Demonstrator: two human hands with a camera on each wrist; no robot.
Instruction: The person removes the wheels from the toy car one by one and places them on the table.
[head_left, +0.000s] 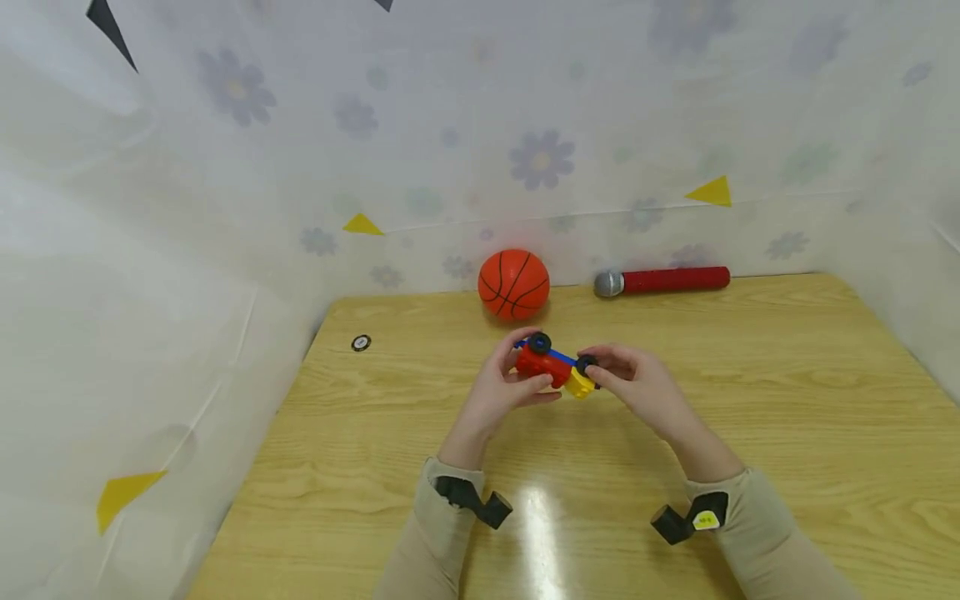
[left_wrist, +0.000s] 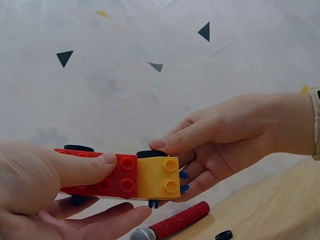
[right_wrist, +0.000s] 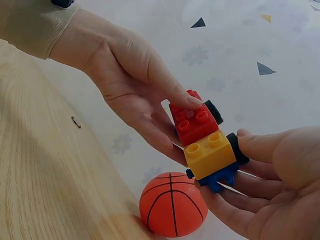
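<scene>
Both hands hold a toy car (head_left: 553, 367) of building bricks above the table. It has a red studded block (left_wrist: 127, 175), a yellow block (right_wrist: 210, 154) and a blue base. My left hand (head_left: 504, 385) grips the red end, thumb on top and fingers below. At the yellow end, my right hand (head_left: 641, 385) has its thumb against a black wheel (right_wrist: 237, 148) and its fingers under the base. Another black wheel (head_left: 539, 343) sits on the same side by the red block. On the opposite side a bare blue axle stub (left_wrist: 153, 204) sticks out.
An orange toy basketball (head_left: 513, 284) and a red toy microphone (head_left: 663, 281) lie along the back edge of the wooden table (head_left: 360, 467). A black-and-white disc (head_left: 362, 342) lies at the left. A black ring (left_wrist: 224, 235) rests on the table in the left wrist view.
</scene>
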